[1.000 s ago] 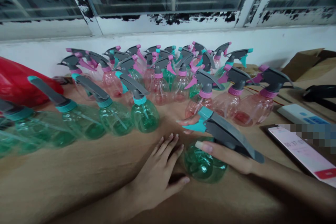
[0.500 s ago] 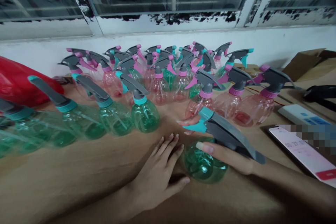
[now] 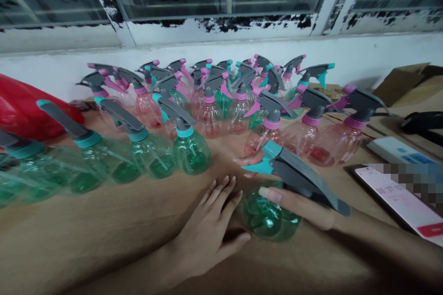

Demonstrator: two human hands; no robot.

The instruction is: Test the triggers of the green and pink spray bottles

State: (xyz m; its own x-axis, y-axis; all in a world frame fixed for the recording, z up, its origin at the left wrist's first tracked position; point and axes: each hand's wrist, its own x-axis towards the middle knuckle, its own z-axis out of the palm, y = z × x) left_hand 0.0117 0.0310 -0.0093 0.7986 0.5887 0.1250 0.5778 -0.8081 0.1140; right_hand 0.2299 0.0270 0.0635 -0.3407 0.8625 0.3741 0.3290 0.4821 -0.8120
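My right hand (image 3: pixel 301 205) is closed around the neck of a green spray bottle (image 3: pixel 272 226), thumb in front and fingers behind. The bottle has a grey spray head with a turquoise nozzle and trigger pointing left, and its base is at the tabletop. Just left of it my left hand (image 3: pixel 214 226) lies flat on the wooden table (image 3: pixel 138 230), fingers stretched out and holding nothing. A green spray bottle (image 3: pixel 191 150) with a turquoise collar stands beyond the left hand, at the end of a row of similar ones. Behind my right hand stands a pink spray bottle (image 3: pixel 265 136).
Several pink and green spray bottles (image 3: pixel 211 117) crowd the back of the table along the wall. A red bag (image 3: pixel 31 110) lies at far left. To the right are a phone (image 3: pixel 394 203), a white-and-blue box (image 3: pixel 398 150), a black object (image 3: pixel 422 122) and a cardboard box (image 3: pixel 404 83).
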